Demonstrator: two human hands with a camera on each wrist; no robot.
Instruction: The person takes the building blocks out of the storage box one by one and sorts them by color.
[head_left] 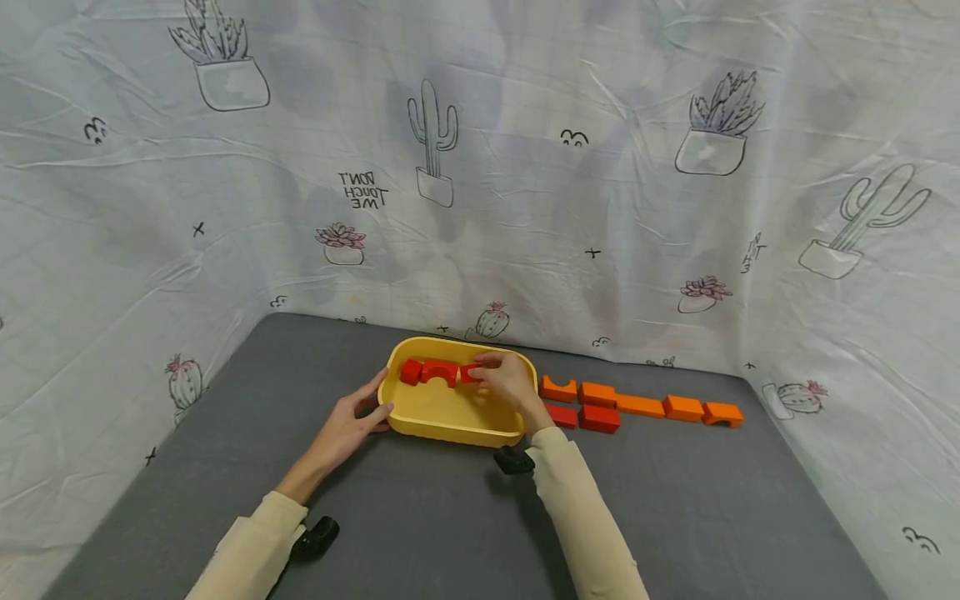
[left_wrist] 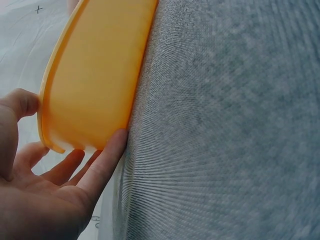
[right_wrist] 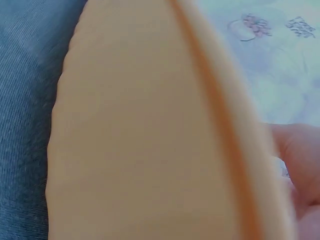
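A yellow plastic tray [head_left: 450, 429] rests on the grey surface in the head view. My left hand [head_left: 352, 417] spreads around its left end, thumb near the front corner. In the left wrist view the fairly straight fingers [left_wrist: 102, 172] of that hand touch the outer wall. Reaching over the right end, my right hand [head_left: 510, 383] pinches a small red block [head_left: 466, 376] inside the tray. To the left of it lie a red arch block [head_left: 438, 371] and a red cube [head_left: 411, 372] in a row. The tray's wall partly hides the right hand in the right wrist view.
Right of the tray runs a row of several orange blocks [head_left: 640, 405], some with arched cutouts. In front of it lie two red blocks, one a whole red rectangular block [head_left: 599, 418]. A patterned white cloth [head_left: 510, 250] hangs behind the grey tabletop [head_left: 420, 517].
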